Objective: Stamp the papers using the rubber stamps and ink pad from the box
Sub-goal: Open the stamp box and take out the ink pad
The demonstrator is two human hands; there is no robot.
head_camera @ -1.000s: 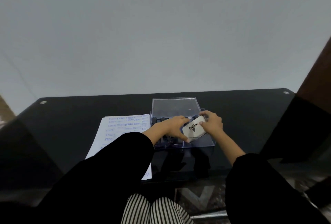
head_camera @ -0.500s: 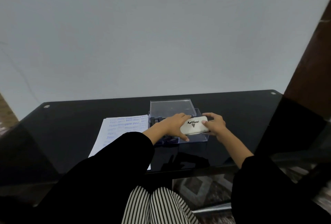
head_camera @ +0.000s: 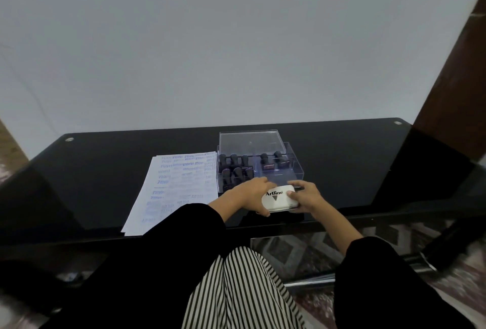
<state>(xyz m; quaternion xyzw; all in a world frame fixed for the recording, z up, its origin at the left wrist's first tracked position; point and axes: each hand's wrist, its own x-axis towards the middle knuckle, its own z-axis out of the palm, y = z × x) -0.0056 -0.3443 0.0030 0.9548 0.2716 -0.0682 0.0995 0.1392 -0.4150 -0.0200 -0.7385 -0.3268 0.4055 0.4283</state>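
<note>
A white ink pad case (head_camera: 279,200) marked "Artline" lies near the table's front edge, just in front of the clear plastic box (head_camera: 294,171). My left hand (head_camera: 252,196) grips its left end and my right hand (head_camera: 305,197) grips its right end. Inside the box stand several dark rubber stamps (head_camera: 234,168), and its clear lid (head_camera: 251,142) is tipped up behind it. A stack of papers (head_camera: 176,189) covered in blue stamp marks lies to the left of the box.
The black glass table (head_camera: 105,168) runs from wall to front edge, with a dark wooden panel (head_camera: 457,79) at the right. My striped trouser legs (head_camera: 236,289) and a patterned floor show below the table edge.
Both hands have drawn the ink pad out of the box and toward me, down to the table's front edge. The stamps in the box are now uncovered.
</note>
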